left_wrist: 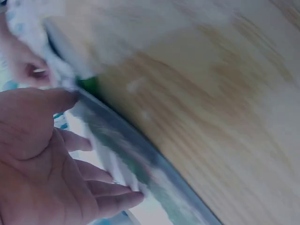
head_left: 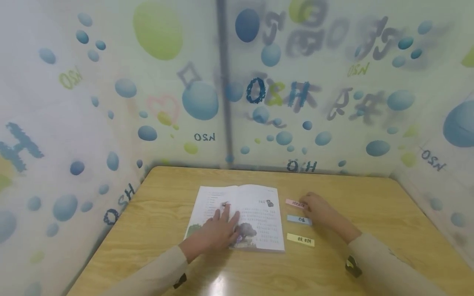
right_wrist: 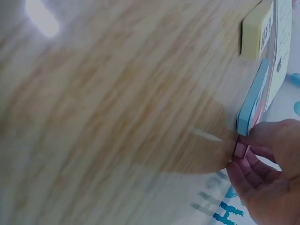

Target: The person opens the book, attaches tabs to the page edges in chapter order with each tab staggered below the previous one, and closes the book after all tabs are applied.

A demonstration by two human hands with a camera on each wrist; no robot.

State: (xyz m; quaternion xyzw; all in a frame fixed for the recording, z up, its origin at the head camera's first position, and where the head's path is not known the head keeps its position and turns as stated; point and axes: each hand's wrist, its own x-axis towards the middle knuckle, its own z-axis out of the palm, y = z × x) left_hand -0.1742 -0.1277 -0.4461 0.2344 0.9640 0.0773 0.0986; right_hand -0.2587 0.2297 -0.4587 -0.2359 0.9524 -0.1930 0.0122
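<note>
An open book (head_left: 263,231) with printed text and tree pictures lies on the wooden table. My left hand (head_left: 216,231) rests on its pages with the fingers spread; in the left wrist view this hand (left_wrist: 51,173) lies along the book's near edge (left_wrist: 154,161). To the right of the book is a column of three sticky note pads with handwriting: pink (head_left: 294,203), blue (head_left: 299,220) and yellow (head_left: 300,239). My right hand (head_left: 319,209) pinches the right end of the pink pad (right_wrist: 240,149) between thumb and fingers, close to the blue pad (right_wrist: 251,105).
The wooden table (head_left: 148,230) reaches back to a pale wall (head_left: 333,135) with blue and green bubble prints and lettering. Side panels (head_left: 74,135) with the same print stand at left and right. A light reflection shows on the near tabletop.
</note>
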